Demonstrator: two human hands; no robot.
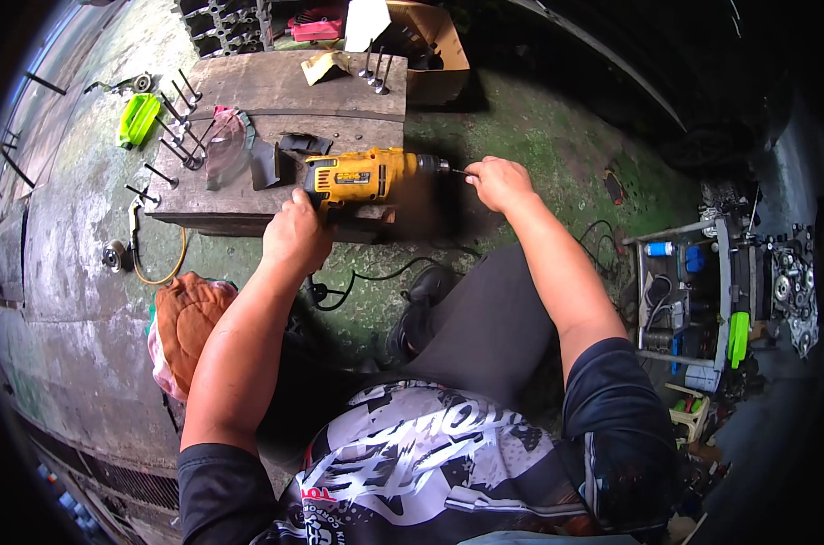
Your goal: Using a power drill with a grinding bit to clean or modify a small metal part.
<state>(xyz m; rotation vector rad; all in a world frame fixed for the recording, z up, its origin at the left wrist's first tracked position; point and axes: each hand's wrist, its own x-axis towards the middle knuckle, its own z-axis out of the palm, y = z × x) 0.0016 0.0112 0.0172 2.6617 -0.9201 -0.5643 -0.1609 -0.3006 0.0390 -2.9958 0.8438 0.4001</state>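
My left hand (297, 234) is wrapped round the handle of a yellow and black corded power drill (353, 177), held level over the front of a wooden bench (294, 127), its chuck (437, 164) pointing right. Out of the chuck runs a thin metal stem (458, 172). My right hand (499, 183) is closed on the stem's far end, fingers pinched together; what is inside them is hidden. Engine valves (190, 162) stand on their heads at the bench's left, and others (382, 86) stand at its back right. Dark sandpaper pieces (266, 163) lie beside the drill.
A clear plastic bag (227, 145) and a yellowish paper scrap (323, 66) lie on the bench. Behind it are a cylinder head (226, 27) and a cardboard box (448, 59). A black cord (375, 275) trails below. An orange-brown cloth (192, 318) is left, a metal rack (684, 300) right.
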